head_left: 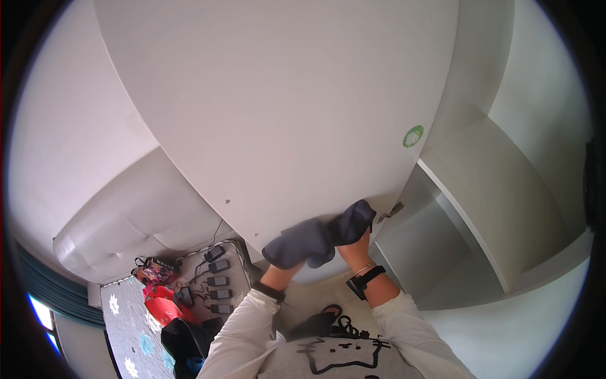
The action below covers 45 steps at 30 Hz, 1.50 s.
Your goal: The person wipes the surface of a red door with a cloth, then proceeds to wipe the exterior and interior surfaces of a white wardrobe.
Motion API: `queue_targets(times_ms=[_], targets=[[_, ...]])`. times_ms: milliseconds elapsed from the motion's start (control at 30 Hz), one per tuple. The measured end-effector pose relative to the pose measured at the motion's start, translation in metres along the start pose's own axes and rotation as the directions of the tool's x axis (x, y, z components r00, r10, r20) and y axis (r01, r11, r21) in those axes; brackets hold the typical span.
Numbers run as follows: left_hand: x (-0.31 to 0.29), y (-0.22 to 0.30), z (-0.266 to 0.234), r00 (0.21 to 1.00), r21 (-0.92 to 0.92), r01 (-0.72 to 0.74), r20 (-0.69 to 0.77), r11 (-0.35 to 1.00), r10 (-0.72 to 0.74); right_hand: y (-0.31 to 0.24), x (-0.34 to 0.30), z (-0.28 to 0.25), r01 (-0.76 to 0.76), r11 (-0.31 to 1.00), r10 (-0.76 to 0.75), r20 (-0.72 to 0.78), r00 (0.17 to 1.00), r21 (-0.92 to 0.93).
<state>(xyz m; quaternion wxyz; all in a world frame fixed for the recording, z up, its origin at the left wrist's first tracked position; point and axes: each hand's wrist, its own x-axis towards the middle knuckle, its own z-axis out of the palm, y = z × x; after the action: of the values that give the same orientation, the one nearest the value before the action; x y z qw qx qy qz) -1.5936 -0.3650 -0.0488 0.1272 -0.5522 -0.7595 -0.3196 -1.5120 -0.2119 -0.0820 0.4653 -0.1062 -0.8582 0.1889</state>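
Note:
A dark grey-blue cloth (300, 243) is bunched against the lower part of a large pale door panel (284, 114). My left hand (282, 274) holds the cloth's left part, and its fingers are hidden under the fabric. On the right, my right hand (357, 251) has the other end of the cloth near the panel's edge; the fabric covers these fingers too. Close beside my right hand, a metal hinge (391, 212) joins the panel's side. Higher up, a round green sticker (413, 136) is on the panel.
Open cabinet shelves (467, 221) stand to the right of the panel. At left are a padded headboard (139, 218) and a bed (129, 328). A red bag (167, 306), a black bag (183, 341) and several black power adapters (219, 281) with cables lie there.

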Motion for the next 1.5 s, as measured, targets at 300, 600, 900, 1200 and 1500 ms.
queue_targets(times_ms=[300,600,900,1200,1500], targets=[[0.039,0.029,-0.086,0.903,0.22,-0.222,-0.322,0.95,0.286,0.0,0.085,-0.03,0.066,0.998,-0.063,-0.253,0.966,0.005],[0.147,0.08,-0.201,0.702,0.827,-0.11,-0.328,0.551,0.632,-0.048,0.254,-0.128,0.451,0.8,-0.575,-0.292,0.764,-0.396],[0.144,0.074,-0.181,0.752,0.804,-0.027,-0.376,0.594,0.542,-0.058,0.223,-0.098,0.455,0.857,-0.513,-0.305,0.802,-0.244],[0.093,0.038,-0.163,0.876,0.54,-0.212,-0.263,0.815,0.403,-0.029,0.179,-0.075,0.438,0.878,-0.472,-0.194,0.86,-0.191],[0.195,0.092,-0.29,0.806,0.857,0.005,-0.308,0.515,0.505,-0.049,0.359,-0.167,0.49,0.642,-0.751,-0.353,0.558,-0.59]])
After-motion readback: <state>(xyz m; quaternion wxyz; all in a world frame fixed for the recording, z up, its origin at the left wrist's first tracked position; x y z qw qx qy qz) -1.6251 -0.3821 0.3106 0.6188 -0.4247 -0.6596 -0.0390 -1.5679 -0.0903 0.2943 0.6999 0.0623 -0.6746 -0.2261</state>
